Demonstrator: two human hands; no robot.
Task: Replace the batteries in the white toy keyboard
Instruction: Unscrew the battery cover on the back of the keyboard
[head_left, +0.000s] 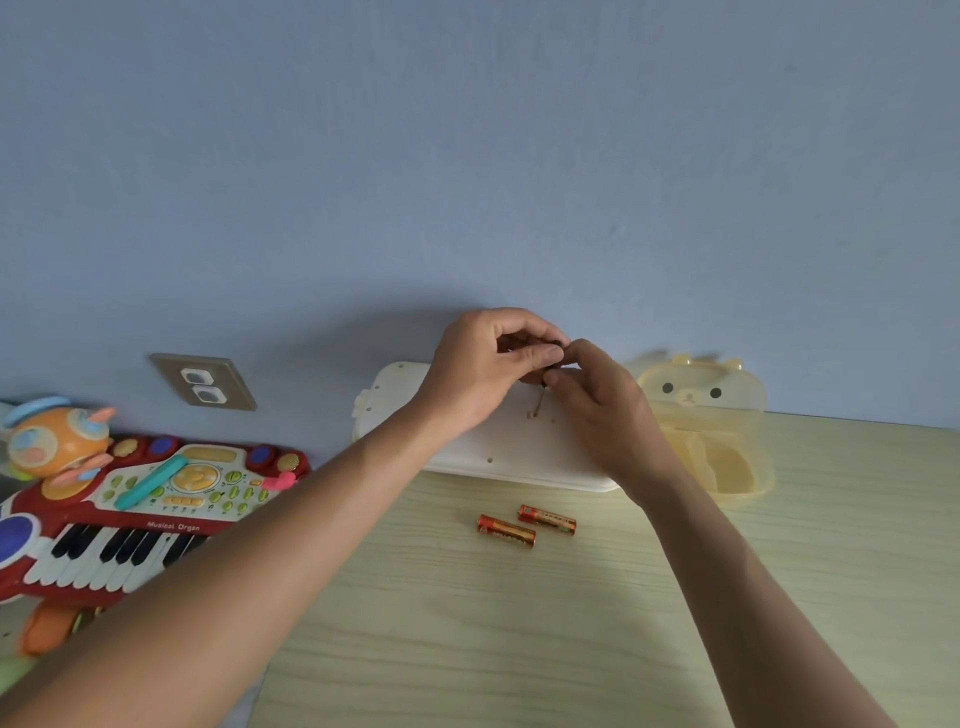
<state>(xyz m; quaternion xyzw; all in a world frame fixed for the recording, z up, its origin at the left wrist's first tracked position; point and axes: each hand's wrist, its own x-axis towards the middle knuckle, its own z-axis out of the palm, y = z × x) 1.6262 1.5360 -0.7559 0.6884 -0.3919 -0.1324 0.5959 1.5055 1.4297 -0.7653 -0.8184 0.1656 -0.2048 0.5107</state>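
Both hands (524, 364) pinch a near-upright screwdriver (541, 397) over the white keyboard (457, 447), lying left-right.

The only readable text is "Musical Organ", printed in small white letters on the red plastic toy keyboard (150, 525) at 9 o'clock, along the red strip just above its black and white keys. The 2 red-and-gold cylindrical batteries (525, 525) on the pale wooden tabletop (519, 623), at 6 o'clock of centre, carry printing too small to read.
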